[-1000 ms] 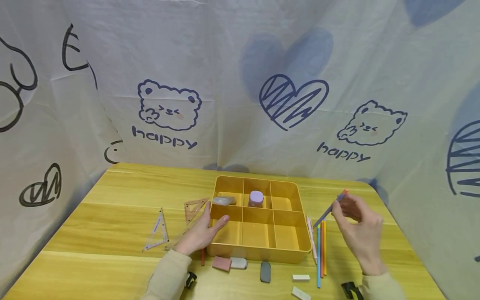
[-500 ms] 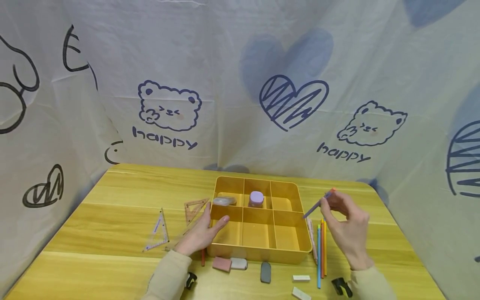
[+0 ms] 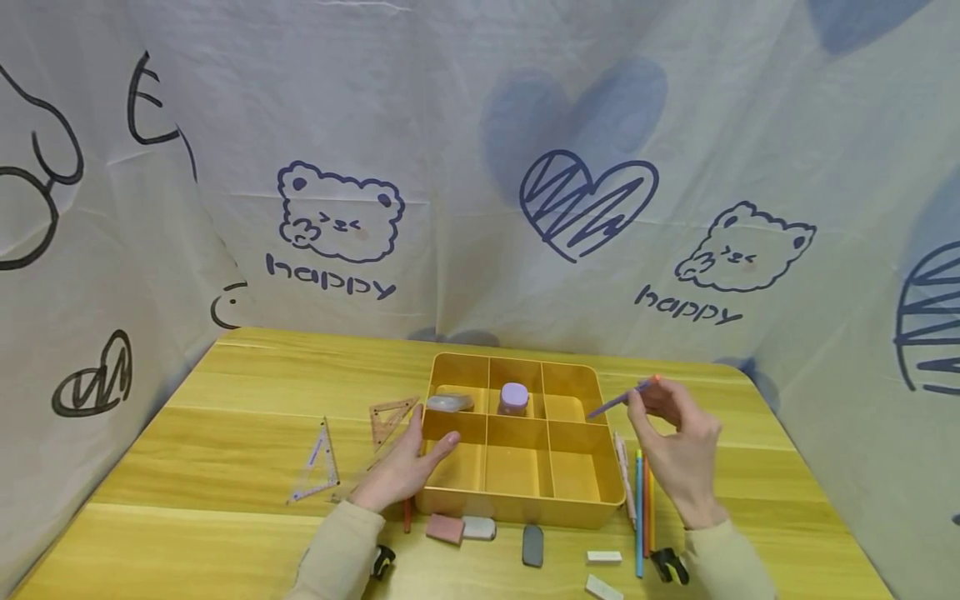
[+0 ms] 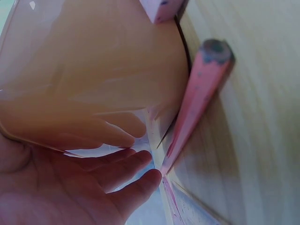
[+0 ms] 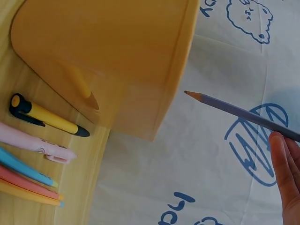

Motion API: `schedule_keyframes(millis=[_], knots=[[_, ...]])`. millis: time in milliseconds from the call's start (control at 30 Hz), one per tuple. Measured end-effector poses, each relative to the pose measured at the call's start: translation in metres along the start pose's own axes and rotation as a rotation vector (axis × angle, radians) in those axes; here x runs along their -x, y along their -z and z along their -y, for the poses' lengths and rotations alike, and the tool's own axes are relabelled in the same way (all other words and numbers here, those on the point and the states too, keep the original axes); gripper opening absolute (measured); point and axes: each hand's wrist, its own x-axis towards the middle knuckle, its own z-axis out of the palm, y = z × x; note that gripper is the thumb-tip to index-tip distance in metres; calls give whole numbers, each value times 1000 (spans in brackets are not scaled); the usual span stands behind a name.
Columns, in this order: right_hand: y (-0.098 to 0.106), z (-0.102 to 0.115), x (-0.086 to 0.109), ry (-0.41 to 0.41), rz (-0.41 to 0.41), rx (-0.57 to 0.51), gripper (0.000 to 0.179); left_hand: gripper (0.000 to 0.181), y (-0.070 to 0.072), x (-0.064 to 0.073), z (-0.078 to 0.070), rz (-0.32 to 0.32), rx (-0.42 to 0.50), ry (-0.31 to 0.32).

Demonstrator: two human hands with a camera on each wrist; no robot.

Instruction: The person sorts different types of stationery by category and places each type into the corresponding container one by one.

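My right hand (image 3: pixel 678 446) pinches a purple pencil (image 3: pixel 619 402) near its orange-red end. The sharpened tip points left, over the right rim of the yellow organizer box (image 3: pixel 517 507); the right wrist view shows the same pencil (image 5: pixel 234 110) raised above table level. At the box's left side rests my left hand (image 3: pixel 401 471), fingers straight along the outer wall and thumb over the rim. In the left wrist view, these fingers (image 4: pixel 131 187) lie close to the shiny wall, near a red pencil (image 4: pixel 199 101). A lilac-lidded container (image 3: pixel 513 397) and a translucent grey item (image 3: pixel 450 403) occupy back compartments.
Right of the box lie a pink pen (image 3: pixel 623 471), a blue pencil (image 3: pixel 639 517) and a yellow-black pen (image 5: pixel 54 117). Pink (image 3: pixel 446 529), white (image 3: pixel 478 527) and dark grey (image 3: pixel 532 546) erasers sit in front. Set squares (image 3: pixel 318 467) lie left. A printed cloth hangs behind.
My right hand has moved left with the purple pencil, bringing its tip from right of the box to over the back-right compartment's edge. The left hand has stayed in place.
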Motion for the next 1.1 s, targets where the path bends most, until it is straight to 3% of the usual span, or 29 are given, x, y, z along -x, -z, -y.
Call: schedule_keyframes(millis=[333, 733, 1100], knots=[[-4, -10, 5, -60, 61, -13, 21, 97, 0, 0, 0, 1, -1, 2], [-10, -27, 20, -154, 181, 105, 18, 97, 0, 0, -1, -1, -3, -3], [-14, -38, 31, -116, 254, 176, 18, 96, 1, 1, -2, 5, -1, 2]])
